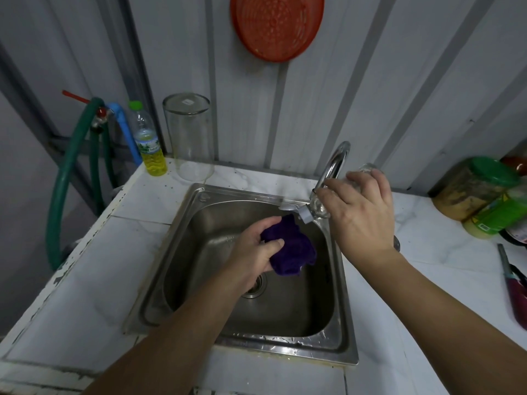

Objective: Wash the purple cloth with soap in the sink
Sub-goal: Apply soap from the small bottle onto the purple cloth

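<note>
My left hand (pixel 255 250) holds the crumpled purple cloth (pixel 296 252) over the steel sink (pixel 199 323), above the drain. My right hand (pixel 362 212) grips a clear plastic soap bottle (pixel 318 208) tipped downward, its grey cap pointing at the top edge of the cloth. The bottle looks nearly empty. The chrome tap (pixel 335 163) curves up behind my right hand; I see no water running from it.
A tall clear glass jar (pixel 191 138) and a bottle of yellow liquid (pixel 149 143) stand at the back left of the white counter. A green hose (pixel 68 172) hangs at the left. Jars (pixel 482 192) and a lighter (pixel 513 283) sit at the right. An orange strainer (pixel 275 24) hangs on the wall.
</note>
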Available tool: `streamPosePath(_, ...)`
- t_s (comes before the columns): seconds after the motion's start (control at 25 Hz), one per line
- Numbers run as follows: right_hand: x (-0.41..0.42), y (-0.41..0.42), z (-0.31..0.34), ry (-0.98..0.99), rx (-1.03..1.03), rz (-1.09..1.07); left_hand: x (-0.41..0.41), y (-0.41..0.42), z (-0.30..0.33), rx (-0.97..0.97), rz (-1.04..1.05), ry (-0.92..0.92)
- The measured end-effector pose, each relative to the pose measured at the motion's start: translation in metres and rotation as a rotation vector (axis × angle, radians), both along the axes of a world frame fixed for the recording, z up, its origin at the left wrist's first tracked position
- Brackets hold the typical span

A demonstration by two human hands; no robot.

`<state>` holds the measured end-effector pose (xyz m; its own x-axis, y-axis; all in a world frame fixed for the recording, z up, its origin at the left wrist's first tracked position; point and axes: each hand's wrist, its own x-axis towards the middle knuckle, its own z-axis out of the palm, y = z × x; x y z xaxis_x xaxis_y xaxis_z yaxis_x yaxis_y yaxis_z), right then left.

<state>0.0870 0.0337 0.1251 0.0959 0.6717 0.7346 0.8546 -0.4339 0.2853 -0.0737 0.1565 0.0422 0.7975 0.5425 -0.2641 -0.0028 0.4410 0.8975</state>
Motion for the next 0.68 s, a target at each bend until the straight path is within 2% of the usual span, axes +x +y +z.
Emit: streamPosePath(0.68, -0.0054, 0.0014, 0.0024, 0.048, 0.034, 0.005, 0.0002, -0.0012, 0.0035, 0.001, 0.004, 0.004)
